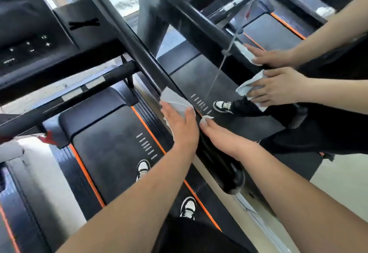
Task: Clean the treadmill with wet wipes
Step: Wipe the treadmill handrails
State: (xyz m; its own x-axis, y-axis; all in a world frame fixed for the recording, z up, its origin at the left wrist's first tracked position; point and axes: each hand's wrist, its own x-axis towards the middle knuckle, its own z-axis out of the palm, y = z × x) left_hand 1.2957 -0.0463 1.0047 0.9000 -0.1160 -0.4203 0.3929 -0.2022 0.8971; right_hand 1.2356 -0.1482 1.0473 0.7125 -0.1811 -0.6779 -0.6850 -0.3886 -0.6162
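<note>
Fingers (168, 112) of left hand (182, 129) flat on wipe (175, 99); right hand (223, 137) pinching its corner.
Wiping handrail (139, 53) now; console (29, 43) and belt (111, 149) probably left to clean.

The belt (111, 153) is seen in matt black, edged by a thin orange stripe (148, 134) and marked with a row of short white dashes (148, 146). The handrail (139, 53) is finished in glossy black. The wipe (175, 101) is coloured white with a faint grey-blue cast. The console (23, 43) is black, printed with small white symbols. 2 silver bands are shown on the black crossbar (111, 74). The shoes (143, 168) are patterned in black and white panels. A red tag (47, 137) is noted at the left. The floor (51, 183) is pale grey-beige.
</note>
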